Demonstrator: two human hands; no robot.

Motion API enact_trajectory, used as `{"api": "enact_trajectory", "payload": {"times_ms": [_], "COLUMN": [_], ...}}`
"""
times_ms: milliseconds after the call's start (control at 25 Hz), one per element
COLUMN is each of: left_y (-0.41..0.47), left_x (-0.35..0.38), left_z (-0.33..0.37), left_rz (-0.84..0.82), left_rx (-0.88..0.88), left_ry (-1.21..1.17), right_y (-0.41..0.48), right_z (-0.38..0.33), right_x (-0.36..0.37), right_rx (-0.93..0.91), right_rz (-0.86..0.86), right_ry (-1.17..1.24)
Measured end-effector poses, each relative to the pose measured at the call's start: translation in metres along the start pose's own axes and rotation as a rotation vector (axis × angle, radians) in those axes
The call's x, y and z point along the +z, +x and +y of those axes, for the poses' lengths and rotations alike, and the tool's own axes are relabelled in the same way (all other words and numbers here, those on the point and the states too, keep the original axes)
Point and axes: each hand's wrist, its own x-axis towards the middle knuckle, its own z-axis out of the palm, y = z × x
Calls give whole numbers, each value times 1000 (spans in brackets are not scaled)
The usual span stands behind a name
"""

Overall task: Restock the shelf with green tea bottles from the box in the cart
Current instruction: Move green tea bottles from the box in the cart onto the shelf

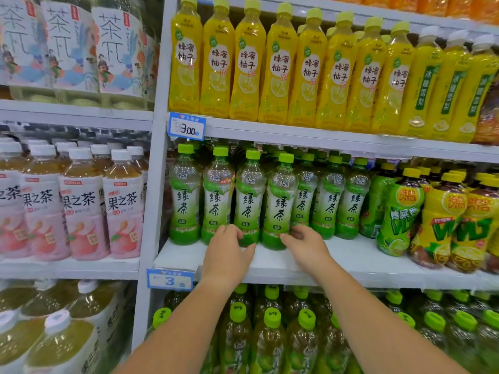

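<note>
A row of green tea bottles with green caps stands on the middle white shelf [351,255], with more rows behind. My left hand [228,255] curls round the base of the third front green tea bottle [249,195], fingers on its left side and thumb under its front. My right hand [306,245] holds the base of the fourth front green tea bottle [280,198], thumb on the front and fingers at its right side. Both bottles stand upright on the shelf. The box and cart are out of view.
Yellow honey-citrus bottles [248,66] fill the shelf above. Yellow and green lemon tea bottles [442,220] crowd the right of the middle shelf. Green-capped bottles [271,336] sit below, and peach tea bottles [81,206] stand in the left bay. Bare shelf board lies in front of the green tea row.
</note>
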Motion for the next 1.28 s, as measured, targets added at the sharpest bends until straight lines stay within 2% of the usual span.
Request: {"api": "enact_trajectory", "payload": {"times_ms": [200,400,560,760,1000,1280], "left_y": [-13,-43,-69,-99,-134,-185], "left_x": [-16,-30,-59,-122,-189,-203], "left_z": [8,32,62,125,222,322], "left_rz": [-96,-194,-360,-502,-684,-1008], "left_rx": [-89,-273,-488,-607,-656,-523], "left_ry": [-227,-357,-374,-337,-285,-344], "right_y": [-21,-60,-104,-166,-253,-355], "right_z": [-4,-10,-23,-63,-113,-158], "right_x": [-4,-14,-38,-99,-184,-278], "right_rx": [41,120,253,455,695,810], "right_rz": [18,-74,-143,-206,-168,110], "right_ry": [35,141,149,171,174,141]}}
